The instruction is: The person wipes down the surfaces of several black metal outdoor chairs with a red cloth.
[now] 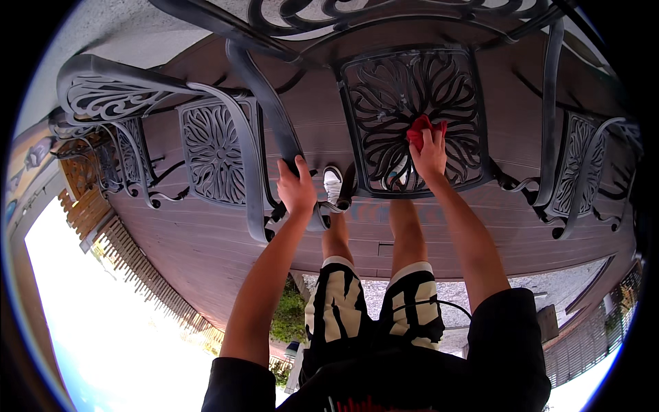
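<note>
A dark cast-metal patio chair stands in front of me, its openwork seat (378, 154) patterned like flower petals. On that seat, right of its centre, my right hand (431, 157) holds a bunched red cloth (423, 126) against the metal. My left hand (297, 188) grips the front end of the chair's left armrest (270, 105), fingers curled over it. Parts of the seat look dark and shiny, while pale marks show near its back edge. The scrolled backrest (401, 11) rises at the top of the view.
Matching metal chairs stand left, one with its petal-patterned seat (213, 152) close beside my left hand, and another chair (576, 165) stands right. Brown deck boards (206, 247) lie beneath. My white shoe (333, 180) is near the chair's front left leg. A slatted wooden fence (139, 278) runs at left.
</note>
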### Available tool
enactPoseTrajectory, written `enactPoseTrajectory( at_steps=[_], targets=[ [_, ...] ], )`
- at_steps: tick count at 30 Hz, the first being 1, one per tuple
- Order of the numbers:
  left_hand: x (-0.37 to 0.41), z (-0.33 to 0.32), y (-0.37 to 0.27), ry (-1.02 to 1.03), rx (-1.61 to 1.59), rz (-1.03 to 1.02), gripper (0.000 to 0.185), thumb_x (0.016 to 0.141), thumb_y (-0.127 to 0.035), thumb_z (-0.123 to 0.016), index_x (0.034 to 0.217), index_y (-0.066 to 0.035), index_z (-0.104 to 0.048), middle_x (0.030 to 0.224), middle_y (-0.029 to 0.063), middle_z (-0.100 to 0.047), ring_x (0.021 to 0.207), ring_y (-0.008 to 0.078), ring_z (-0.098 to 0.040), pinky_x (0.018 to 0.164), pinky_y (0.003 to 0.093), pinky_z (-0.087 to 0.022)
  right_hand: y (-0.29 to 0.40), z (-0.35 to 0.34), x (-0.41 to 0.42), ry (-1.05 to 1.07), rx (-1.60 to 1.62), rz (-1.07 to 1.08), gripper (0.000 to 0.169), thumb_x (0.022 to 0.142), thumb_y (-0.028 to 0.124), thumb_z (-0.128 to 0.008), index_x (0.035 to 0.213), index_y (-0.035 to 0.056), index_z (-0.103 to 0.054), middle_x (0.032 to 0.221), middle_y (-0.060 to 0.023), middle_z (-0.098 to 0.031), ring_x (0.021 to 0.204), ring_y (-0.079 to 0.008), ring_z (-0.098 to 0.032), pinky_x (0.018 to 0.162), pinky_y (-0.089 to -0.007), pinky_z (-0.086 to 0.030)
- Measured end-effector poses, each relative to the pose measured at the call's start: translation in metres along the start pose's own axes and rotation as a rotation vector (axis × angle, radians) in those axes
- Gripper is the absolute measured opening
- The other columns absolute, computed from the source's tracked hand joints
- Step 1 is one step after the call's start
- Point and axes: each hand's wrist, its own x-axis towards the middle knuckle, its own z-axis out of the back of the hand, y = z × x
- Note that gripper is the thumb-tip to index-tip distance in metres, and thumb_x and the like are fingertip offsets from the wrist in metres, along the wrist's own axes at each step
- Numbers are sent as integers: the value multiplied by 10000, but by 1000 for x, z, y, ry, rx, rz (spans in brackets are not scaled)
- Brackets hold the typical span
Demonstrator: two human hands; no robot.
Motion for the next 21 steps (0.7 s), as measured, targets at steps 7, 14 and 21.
enactPoseTrajectory(
  at_steps=[7, 14, 21],
  targets=[
    [1, -1, 1, 4, -6, 45, 464, 1018, -472, -515, 971, -11, -536, 747, 259, -670, 764, 510, -656, 706, 606, -468, -64, 69, 84, -361, -328, 136, 457, 909, 316, -726, 1291, 128, -561, 1188, -194, -520, 1074, -410, -550, 882, -501, -520],
    [3, 10, -6, 67, -57, 102, 478, 1015, -485, -519, 987, -7, -505, 780, 280, -675, 816, 524, -658, 754, 600, -495, 5, -26, 7, -91, 46, 128, 467, 904, 342, -725, 1278, 115, -563, 1204, -203, -533, 1153, -428, -560, 927, -523, -525],
    [5, 3, -5, 114, -186, 37, 457, 992, -457, -563, 973, -4, -498, 773, 280, -693, 790, 513, -686, 732, 579, -560, 76, -19, 174, -248, -253, 568, 462, 929, 328, -710, 1346, 192, -564, 1257, -161, -539, 1145, -432, -552, 948, -495, -533]
  ],
)
